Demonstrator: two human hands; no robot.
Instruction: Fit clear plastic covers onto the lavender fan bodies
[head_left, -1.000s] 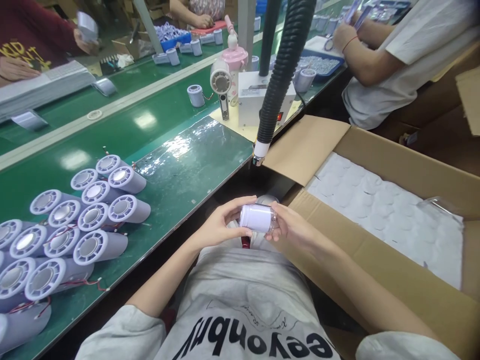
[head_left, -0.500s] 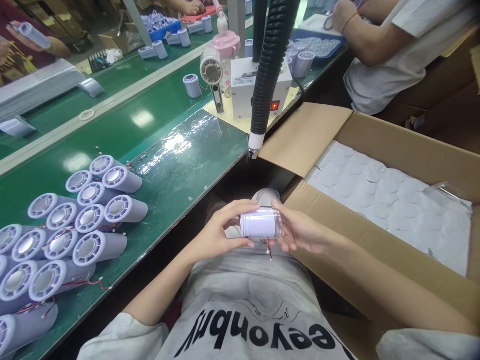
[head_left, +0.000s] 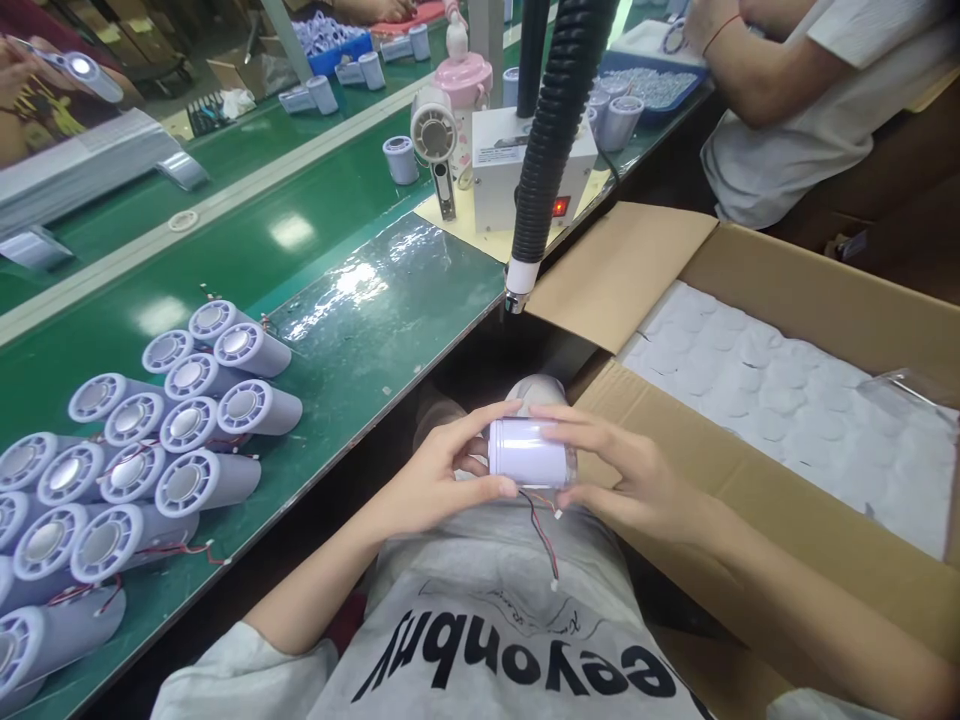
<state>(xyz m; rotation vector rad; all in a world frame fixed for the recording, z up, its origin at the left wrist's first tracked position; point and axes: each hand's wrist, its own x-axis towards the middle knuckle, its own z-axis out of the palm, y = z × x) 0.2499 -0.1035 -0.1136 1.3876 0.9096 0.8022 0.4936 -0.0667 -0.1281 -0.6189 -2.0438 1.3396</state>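
Observation:
Both of my hands hold one pale lilac cylinder sideways above my lap. My left hand pinches its left end between thumb and fingers. My right hand wraps over its right end, fingers curled across the top. A thin red and black wire hangs from the cylinder's underside over my grey shirt. On the green bench to my left lies a stack of several similar cylinders with round grilled ends facing me.
An open cardboard box lined with white foam stands at my right. A black corrugated hose hangs over the bench edge beside a white control box and a small fan. Other people work at the far bench and upper right.
My right hand has shifted from cupping the cylinder's end to curling over its top. The wire has dropped out and now hangs lower. The cylinder stays above my lap.

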